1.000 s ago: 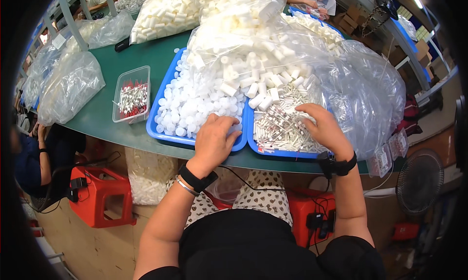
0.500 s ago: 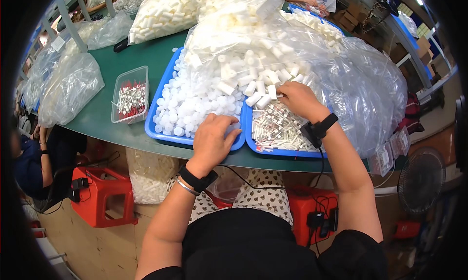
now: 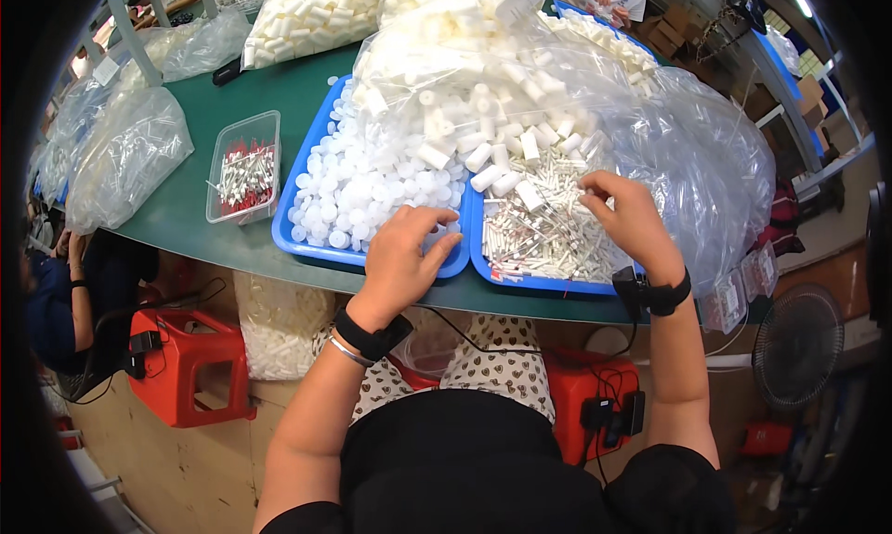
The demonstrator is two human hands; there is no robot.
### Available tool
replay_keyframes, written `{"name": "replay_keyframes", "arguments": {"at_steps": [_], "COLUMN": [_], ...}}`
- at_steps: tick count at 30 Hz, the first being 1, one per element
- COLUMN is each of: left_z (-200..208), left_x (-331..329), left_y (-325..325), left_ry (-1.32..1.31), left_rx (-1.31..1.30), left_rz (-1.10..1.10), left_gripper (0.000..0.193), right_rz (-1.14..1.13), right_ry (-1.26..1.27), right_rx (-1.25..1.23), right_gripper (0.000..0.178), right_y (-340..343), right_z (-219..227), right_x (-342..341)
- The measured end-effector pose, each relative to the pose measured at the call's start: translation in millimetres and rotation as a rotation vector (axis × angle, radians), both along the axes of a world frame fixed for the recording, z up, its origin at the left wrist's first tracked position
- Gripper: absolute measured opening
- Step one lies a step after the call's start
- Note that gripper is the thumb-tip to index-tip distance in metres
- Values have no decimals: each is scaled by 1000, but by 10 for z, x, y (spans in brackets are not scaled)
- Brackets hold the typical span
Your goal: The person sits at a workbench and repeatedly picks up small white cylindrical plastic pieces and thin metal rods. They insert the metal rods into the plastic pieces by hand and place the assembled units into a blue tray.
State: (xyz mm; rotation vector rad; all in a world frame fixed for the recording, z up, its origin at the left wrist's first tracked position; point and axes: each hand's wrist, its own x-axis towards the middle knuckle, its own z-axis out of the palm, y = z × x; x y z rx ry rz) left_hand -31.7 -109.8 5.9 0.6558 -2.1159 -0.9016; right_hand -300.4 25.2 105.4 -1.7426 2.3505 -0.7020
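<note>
Left hand (image 3: 400, 255) and right hand (image 3: 635, 218) are both held low, with fingers bent, over two blue trays. By the left hand, the near inner corner of the left tray (image 3: 321, 252) is partly covered; a gap is left between its thumb and forefinger, and nothing is seen to be gripped there. White discs (image 3: 344, 195) are heaped beside its fingertips.

Since a moment ago, the right hand has been drawn back to the right, away from the white cylinders at the far end of the right tray (image 3: 548, 284). A white cylinder (image 3: 529, 195), which was beside its fingertips then, now seems to have been shifted toward the near edge, and is rested on the slim pieces (image 3: 534, 246). By that change, the cylinder is left clear of the fingers, and the slim pieces are brought nearest to them. Its thumb and forefinger are curled toward each other, slightly parted; whether a small piece is pinched cannot be told.

The left hand has been kept in nearly the same place. Behind the trays, more cylinders are held in a clear bag (image 3: 502, 60); on the green tabletop (image 3: 302, 92), red and white pieces are kept in a clear container (image 3: 255, 130).
</note>
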Motion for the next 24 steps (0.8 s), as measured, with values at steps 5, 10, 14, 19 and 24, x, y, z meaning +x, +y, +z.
{"name": "replay_keyframes", "arguments": {"at_steps": [5, 10, 14, 19, 24], "left_z": [18, 123, -37, -151, -134], "left_x": [91, 394, 510, 457, 420], "left_y": [47, 502, 796, 909, 923], "left_ry": [290, 425, 442, 491, 635], "left_rx": [415, 1071, 1386, 1535, 1705], "left_rz": [-30, -230, -222, -254, -351], "left_gripper": [23, 29, 30, 30, 34], "right_rz": [-70, -10, -182, -114, -105], "right_ry": [-536, -954, -729, -832, -724], "right_rx": [-261, -178, -31, -166, -315], "right_gripper": [10, 14, 20, 21, 15], "right_y": [156, 489, 644, 451, 335], "right_z": [-19, -87, -330, -447, -396], "right_x": [227, 492, 401, 452, 566]}}
